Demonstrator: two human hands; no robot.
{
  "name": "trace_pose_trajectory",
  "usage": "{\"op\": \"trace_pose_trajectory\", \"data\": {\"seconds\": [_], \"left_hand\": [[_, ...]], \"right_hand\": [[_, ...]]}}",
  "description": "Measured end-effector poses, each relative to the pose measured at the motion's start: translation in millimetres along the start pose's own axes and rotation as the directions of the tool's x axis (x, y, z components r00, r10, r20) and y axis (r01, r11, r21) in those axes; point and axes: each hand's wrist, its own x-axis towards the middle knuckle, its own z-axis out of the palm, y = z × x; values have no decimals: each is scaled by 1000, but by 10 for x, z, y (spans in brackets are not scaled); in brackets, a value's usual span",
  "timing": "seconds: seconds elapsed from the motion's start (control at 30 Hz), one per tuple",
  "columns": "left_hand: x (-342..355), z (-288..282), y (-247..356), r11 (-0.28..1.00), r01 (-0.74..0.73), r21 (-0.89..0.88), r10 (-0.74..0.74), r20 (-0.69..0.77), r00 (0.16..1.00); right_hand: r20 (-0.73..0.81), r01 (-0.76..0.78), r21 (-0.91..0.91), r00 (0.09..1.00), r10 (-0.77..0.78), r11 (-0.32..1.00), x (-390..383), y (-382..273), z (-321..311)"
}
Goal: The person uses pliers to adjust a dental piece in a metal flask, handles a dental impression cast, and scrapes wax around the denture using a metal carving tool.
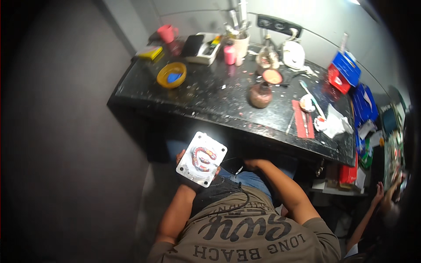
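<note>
Gripping the plate (pixel 187 171) by the desk (pixel 206 94)'s front edge, left hand (pixel 180 157), seemingly mid-inspection, likely needed steadiness next (right hand (pixel 252 164): couldn't tell).

Black speckled benchtop (pixel 206 105), scattered with pale crumbs. Left end: yellow flat item (pixel 150 53), pink mug (pixel 166 33), amber bowl (pixel 163 79) with something blue inside. Rear: white tray (pixel 202 58), pink bottle (pixel 230 55), pale tub (pixel 241 45) of upright tools, rounded white device (pixel 294 55). Middle: brownish-pink round-bodied jar (pixel 261 96). Right: red strip (pixel 300 115) with slim tools on it, long light-coloured brush (pixel 312 96), crumpled white sheet (pixel 337 122) near the front edge.
</note>
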Motion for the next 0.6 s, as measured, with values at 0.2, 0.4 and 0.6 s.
{"op": "trace_pose_trajectory", "data": {"seconds": [0.2,0.4,0.6], "left_hand": [[-440,-287,292,944,-304,-130,312,48,949],[-714,-787,443,861,-399,-315,469,188,863],[-770,-1379,596,810,-545,-218,573,97,814]], "right_hand": [[277,619,-331,785,-554,712,-666,-524,51],[-81,372,-610,849,-522,699,-1009,-577,-74],[-296,242,-426,873,-387,872,-1146,-834,-174]]}}
